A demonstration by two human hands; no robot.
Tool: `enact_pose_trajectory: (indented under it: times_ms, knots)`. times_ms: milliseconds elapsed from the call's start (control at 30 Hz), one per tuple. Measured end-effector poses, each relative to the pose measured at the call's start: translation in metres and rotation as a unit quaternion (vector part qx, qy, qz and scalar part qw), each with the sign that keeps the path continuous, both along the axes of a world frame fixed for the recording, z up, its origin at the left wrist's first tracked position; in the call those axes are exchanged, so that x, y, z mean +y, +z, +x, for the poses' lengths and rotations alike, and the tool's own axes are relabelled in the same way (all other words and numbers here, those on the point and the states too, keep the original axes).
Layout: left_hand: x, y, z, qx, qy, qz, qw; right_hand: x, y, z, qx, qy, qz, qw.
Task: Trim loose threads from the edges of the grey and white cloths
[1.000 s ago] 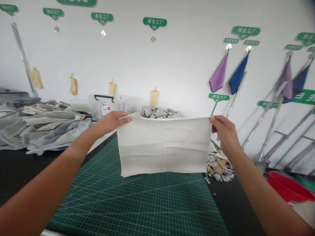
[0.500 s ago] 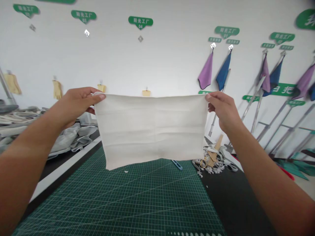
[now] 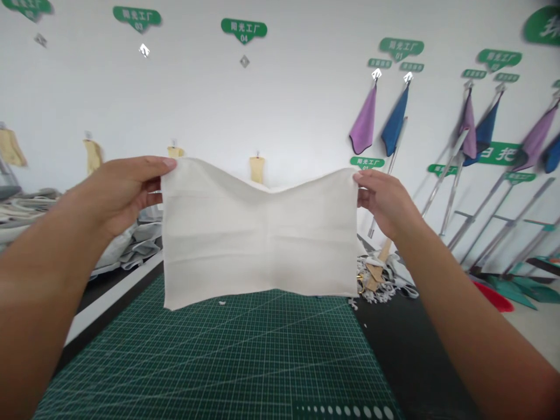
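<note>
White cloth (image 3: 260, 233), one piece, hangs pinched at both top corners by left hand (image 3: 116, 195) and right hand (image 3: 385, 204), above one green cutting mat (image 3: 210, 356).

Left hand (image 3: 116, 195) and right hand (image 3: 385, 204) bare, nails short, fingers slim; forearms (image 3: 39, 303) also bare, no sleeves or gloves seen.

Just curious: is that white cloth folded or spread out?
Spread out: the cloth hangs open between the left hand and right hand, pinched at its top corners, showing only faint creases.
</note>
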State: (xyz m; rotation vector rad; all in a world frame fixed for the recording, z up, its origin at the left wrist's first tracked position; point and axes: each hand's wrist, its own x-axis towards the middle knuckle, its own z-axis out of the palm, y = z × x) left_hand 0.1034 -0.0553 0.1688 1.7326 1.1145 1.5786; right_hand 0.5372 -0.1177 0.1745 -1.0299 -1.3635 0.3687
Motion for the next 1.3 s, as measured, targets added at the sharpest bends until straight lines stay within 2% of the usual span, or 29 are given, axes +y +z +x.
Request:
enact_pose_trajectory:
  times_ms: [100,200,300,367,433,533,633,800,900,967,1033,1067,1100,1133,1167,1200,1233,1300]
  knots:
    - [-0.021,-0.011,0.037,-0.010,-0.063,-0.026,0.998,-0.006,-0.017,-0.026,0.054,0.086,-0.075,0.992]
    - [-0.049,-0.032,0.085,0.006,-0.133,-0.083,0.988,-0.014,-0.040,-0.060,0.091,0.165,-0.138,0.972]
    - [-0.072,-0.058,0.127,0.020,-0.243,-0.154,0.957,-0.021,-0.063,-0.090,0.110,0.231,-0.181,0.950]
    - [-0.080,-0.075,0.143,0.021,-0.295,-0.184,0.937,-0.024,-0.076,-0.102,0.115,0.251,-0.200,0.940]
    - [-0.084,-0.086,0.149,0.028,-0.324,-0.196,0.925,-0.026,-0.087,-0.107,0.121,0.259,-0.214,0.934]
    - [-0.082,-0.096,0.147,0.041,-0.331,-0.215,0.918,-0.027,-0.098,-0.103,0.127,0.284,-0.230,0.922]
    - [-0.079,-0.101,0.140,0.035,-0.329,-0.232,0.915,-0.029,-0.104,-0.099,0.106,0.317,-0.241,0.911]
    - [-0.078,-0.109,0.134,0.064,-0.374,-0.209,0.901,-0.032,-0.108,-0.099,0.075,0.351,-0.254,0.898]
    - [-0.073,-0.107,0.126,0.089,-0.358,-0.206,0.906,-0.032,-0.109,-0.098,0.075,0.353,-0.262,0.895]
    - [-0.067,-0.099,0.114,0.100,-0.329,-0.192,0.919,-0.031,-0.109,-0.094,0.076,0.344,-0.273,0.895]
    - [-0.059,-0.086,0.096,0.115,-0.246,-0.147,0.951,-0.030,-0.110,-0.089,0.076,0.324,-0.286,0.899]
    - [-0.056,-0.079,0.085,0.127,-0.165,-0.103,0.973,-0.029,-0.111,-0.085,0.075,0.313,-0.293,0.901]
    - [-0.052,-0.072,0.072,0.140,-0.056,-0.043,0.988,-0.029,-0.112,-0.081,0.074,0.302,-0.298,0.903]
    - [-0.050,-0.066,0.059,0.152,0.077,0.033,0.985,-0.028,-0.114,-0.076,0.075,0.292,-0.302,0.904]
    - [-0.047,-0.062,0.046,0.153,0.204,0.111,0.961,-0.028,-0.116,-0.071,0.076,0.284,-0.307,0.905]
    - [-0.044,-0.060,0.032,0.152,0.307,0.181,0.922,-0.027,-0.118,-0.066,0.077,0.278,-0.312,0.905]
    - [-0.040,-0.061,0.019,0.152,0.381,0.239,0.880,-0.027,-0.121,-0.061,0.079,0.275,-0.318,0.904]
    - [-0.027,-0.069,-0.007,0.173,0.455,0.315,0.815,-0.025,-0.129,-0.050,0.084,0.275,-0.327,0.900]
